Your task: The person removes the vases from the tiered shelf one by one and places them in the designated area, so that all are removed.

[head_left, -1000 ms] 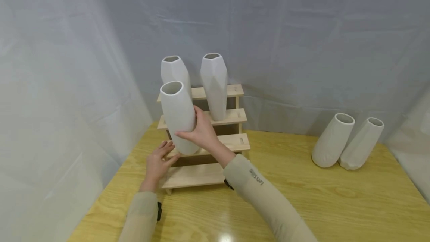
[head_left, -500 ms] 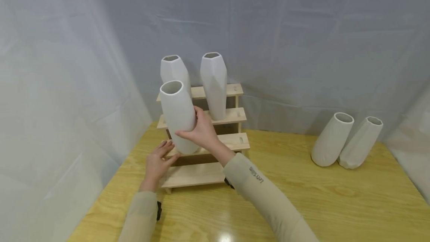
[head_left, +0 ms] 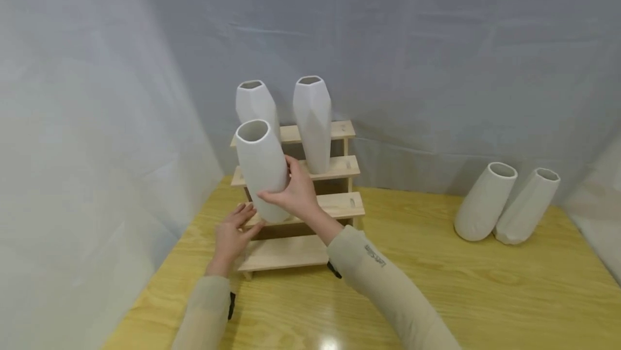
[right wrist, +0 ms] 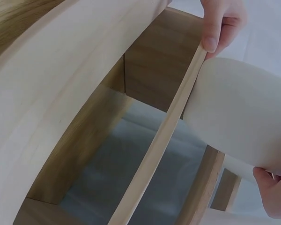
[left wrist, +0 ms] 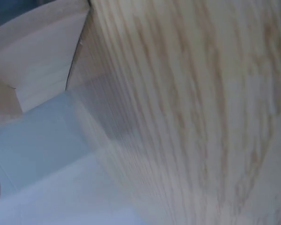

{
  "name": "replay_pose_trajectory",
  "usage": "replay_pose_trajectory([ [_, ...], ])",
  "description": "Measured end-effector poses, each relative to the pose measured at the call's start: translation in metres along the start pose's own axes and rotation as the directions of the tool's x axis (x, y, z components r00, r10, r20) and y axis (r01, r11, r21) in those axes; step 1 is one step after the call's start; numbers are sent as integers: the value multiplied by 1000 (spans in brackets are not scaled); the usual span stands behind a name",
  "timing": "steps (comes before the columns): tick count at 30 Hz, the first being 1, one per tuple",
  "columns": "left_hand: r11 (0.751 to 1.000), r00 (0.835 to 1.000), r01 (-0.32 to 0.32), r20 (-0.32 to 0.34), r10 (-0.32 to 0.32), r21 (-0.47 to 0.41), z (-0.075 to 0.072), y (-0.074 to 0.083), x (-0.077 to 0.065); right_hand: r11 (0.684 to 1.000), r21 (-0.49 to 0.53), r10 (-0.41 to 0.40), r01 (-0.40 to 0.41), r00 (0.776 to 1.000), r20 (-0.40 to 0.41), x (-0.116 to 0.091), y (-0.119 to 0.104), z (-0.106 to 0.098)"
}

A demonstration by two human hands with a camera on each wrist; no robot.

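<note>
In the head view my right hand (head_left: 299, 194) grips a smooth white vase (head_left: 261, 164) around its lower body, thumb in front. The vase's base is at a lower step of the stepped wooden stand (head_left: 291, 253); in the right wrist view, that white vase (right wrist: 243, 112) has its bottom end right at the step's front edge (right wrist: 164, 131). My left hand (head_left: 233, 235) holds the left end of that same step, with its thumb (right wrist: 210, 41) on the front edge. Only wood grain and a sliver of finger show in the left wrist view.
Two faceted white vases, one at the left (head_left: 254, 103) and one to its right (head_left: 314, 123), stand on the upper steps. On the yellow wood-grain table (head_left: 427, 285), two more white vases (head_left: 485, 204) stand close together at the right. Grey sheeting (head_left: 412, 69) hangs behind.
The whole head view has shifted slightly. Both hands and the gripped vase keep nearly the same place against the stand.
</note>
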State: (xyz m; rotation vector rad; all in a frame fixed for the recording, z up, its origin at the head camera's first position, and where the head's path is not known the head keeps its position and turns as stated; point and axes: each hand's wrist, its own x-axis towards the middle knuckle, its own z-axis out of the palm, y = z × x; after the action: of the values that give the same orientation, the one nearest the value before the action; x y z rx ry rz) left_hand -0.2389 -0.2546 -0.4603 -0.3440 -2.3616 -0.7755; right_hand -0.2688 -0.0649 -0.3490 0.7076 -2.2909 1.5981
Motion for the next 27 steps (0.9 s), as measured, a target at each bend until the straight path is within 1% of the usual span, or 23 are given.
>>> replay_pose_trajectory([
  [4,1000,999,-23,-26,23,-5,3,2,0,1000,-1,-28,28,999,-31,-3,2,-2],
  [7,999,998,-38,-40,38,0,4,2,1,999,21,-38,39,998,-57,-6,1,-6],
  [11,998,997,-64,-51,64,2,6,1,2,999,44,-27,31,996,-86,-9,2,-12],
  [14,997,996,-72,-55,72,0,8,1,2,998,48,-22,27,995,-100,-11,3,-17],
  [16,998,997,-65,-49,65,-1,8,2,3,999,43,-26,31,993,-111,-12,5,-20],
  [22,999,1000,-6,-22,5,-45,6,6,3,997,23,-66,69,988,-141,-16,11,-32],
  [27,999,1000,-2,-17,1,-43,6,6,4,994,-18,-109,107,980,-168,-19,16,-45],
])
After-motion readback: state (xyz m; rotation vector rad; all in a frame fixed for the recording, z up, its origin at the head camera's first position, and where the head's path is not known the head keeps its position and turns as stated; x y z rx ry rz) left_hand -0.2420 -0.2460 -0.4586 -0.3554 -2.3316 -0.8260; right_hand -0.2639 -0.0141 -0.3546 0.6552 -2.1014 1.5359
